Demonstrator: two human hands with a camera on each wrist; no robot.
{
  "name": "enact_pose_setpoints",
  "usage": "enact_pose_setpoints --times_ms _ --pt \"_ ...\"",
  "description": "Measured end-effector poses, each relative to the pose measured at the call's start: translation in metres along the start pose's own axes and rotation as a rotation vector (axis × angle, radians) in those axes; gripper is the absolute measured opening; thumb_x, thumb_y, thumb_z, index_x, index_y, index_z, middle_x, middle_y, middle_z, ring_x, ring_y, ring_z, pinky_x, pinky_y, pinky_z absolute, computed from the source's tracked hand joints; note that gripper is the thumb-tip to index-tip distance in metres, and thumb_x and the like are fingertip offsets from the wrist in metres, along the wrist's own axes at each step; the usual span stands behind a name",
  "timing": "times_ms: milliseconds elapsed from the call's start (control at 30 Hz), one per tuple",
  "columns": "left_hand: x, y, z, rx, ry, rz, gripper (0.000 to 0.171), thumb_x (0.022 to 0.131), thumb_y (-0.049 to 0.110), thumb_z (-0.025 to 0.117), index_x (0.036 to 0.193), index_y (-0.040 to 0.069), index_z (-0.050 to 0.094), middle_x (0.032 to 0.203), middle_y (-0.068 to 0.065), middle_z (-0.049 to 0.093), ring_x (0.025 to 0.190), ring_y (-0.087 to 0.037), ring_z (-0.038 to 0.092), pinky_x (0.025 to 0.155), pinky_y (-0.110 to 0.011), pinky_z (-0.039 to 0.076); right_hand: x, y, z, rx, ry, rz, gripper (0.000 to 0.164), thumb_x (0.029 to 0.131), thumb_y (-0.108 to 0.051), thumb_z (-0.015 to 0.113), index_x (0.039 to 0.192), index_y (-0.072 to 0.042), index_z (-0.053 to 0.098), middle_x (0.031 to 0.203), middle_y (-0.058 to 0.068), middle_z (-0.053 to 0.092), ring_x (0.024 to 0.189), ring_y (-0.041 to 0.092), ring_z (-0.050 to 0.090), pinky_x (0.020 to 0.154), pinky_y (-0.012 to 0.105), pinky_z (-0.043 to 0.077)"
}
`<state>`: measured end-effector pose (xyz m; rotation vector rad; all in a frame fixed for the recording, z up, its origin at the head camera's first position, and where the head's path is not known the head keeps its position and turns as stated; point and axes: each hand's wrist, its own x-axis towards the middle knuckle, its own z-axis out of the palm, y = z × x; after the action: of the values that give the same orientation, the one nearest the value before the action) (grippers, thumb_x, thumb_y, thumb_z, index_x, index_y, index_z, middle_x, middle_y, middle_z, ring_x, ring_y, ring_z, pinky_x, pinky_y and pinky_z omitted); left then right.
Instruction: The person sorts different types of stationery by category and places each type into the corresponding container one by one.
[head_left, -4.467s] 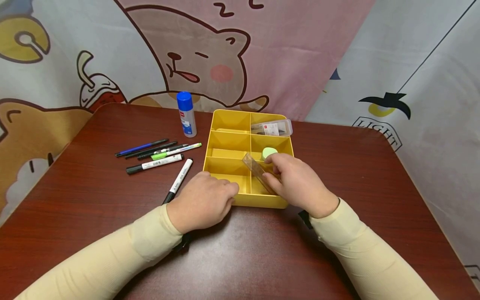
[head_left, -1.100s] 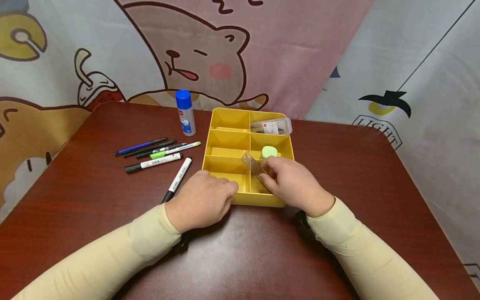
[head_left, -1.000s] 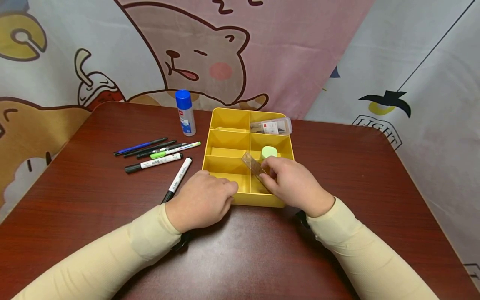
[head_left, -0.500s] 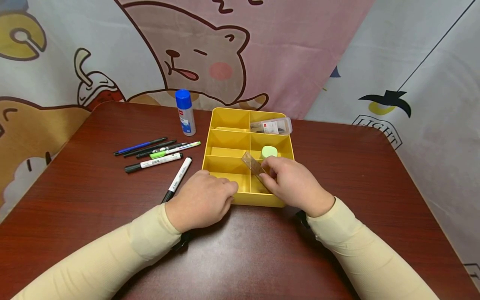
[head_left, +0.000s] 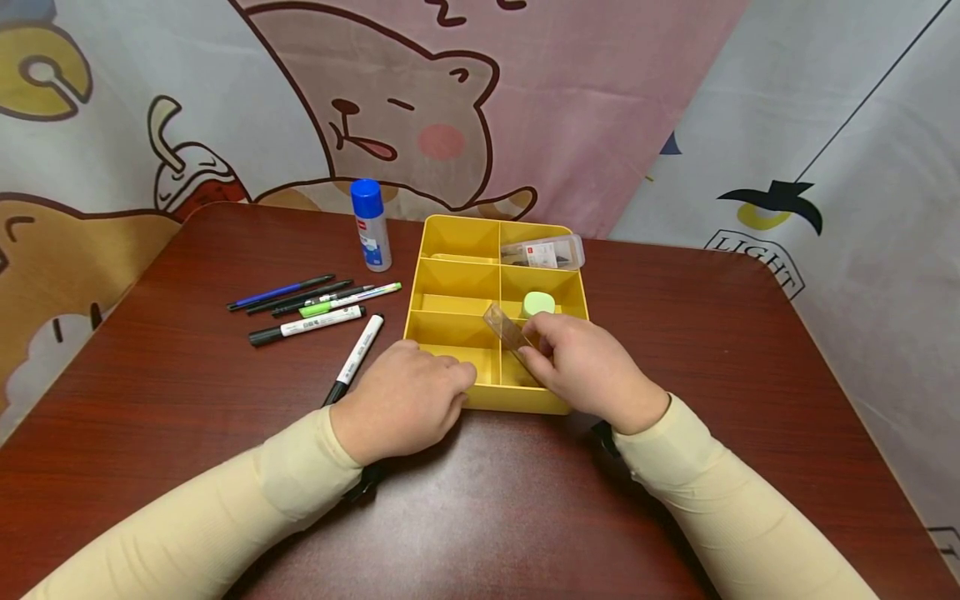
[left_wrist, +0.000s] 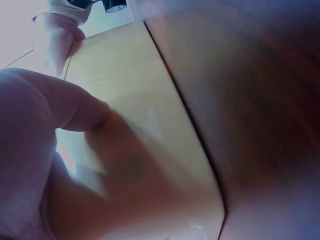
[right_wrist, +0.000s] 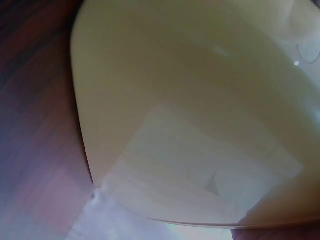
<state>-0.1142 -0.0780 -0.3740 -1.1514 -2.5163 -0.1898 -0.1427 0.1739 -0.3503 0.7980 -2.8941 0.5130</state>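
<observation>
A yellow organizer box (head_left: 517, 401) with several compartments sits on the table. My left hand (head_left: 408, 400) grips its near left rim; in the left wrist view the thumb (left_wrist: 82, 107) presses the outer wall. My right hand (head_left: 596, 362) is over the near right compartment and pinches a narrow clear plastic strip (head_left: 504, 327), ruler-like, tilted across the middle divider. Its lower end is partly hidden by the fingers. Just behind that hand, a light green rounded block (head_left: 538, 303) lies in the middle right compartment. The right wrist view shows mostly the yellow box wall (right_wrist: 150, 100).
A clear case (head_left: 543, 252) juts from the far right compartment. Left of the box stands a blue-capped glue stick (head_left: 372, 229). Several pens (head_left: 300, 292) lie in a group, with a white marker (head_left: 318, 323) in front. Another marker (head_left: 360, 350) lies beside my left hand.
Compared with 4.5 s ago, my right hand is slightly lower and to the left, and more of the green block shows. Over the last second both hands hold still.
</observation>
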Motion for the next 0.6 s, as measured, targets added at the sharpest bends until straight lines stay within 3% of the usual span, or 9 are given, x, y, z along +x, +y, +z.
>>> enact_pose_setpoints --times_ms 600 --pt "0.0002 -0.0003 0.0007 0.006 0.000 -0.004 0.026 0.090 0.020 0.067 0.071 0.020 0.050 0.058 0.007 0.046 0.046 -0.013 0.045 0.051 -0.036 0.031 0.0002 0.0001 0.0007 -0.005 0.009 -0.001 0.011 0.097 -0.022 0.070 0.102 -0.013 0.068 0.073 -0.004 0.058 0.064 0.012 0.051 0.061 0.031 0.045"
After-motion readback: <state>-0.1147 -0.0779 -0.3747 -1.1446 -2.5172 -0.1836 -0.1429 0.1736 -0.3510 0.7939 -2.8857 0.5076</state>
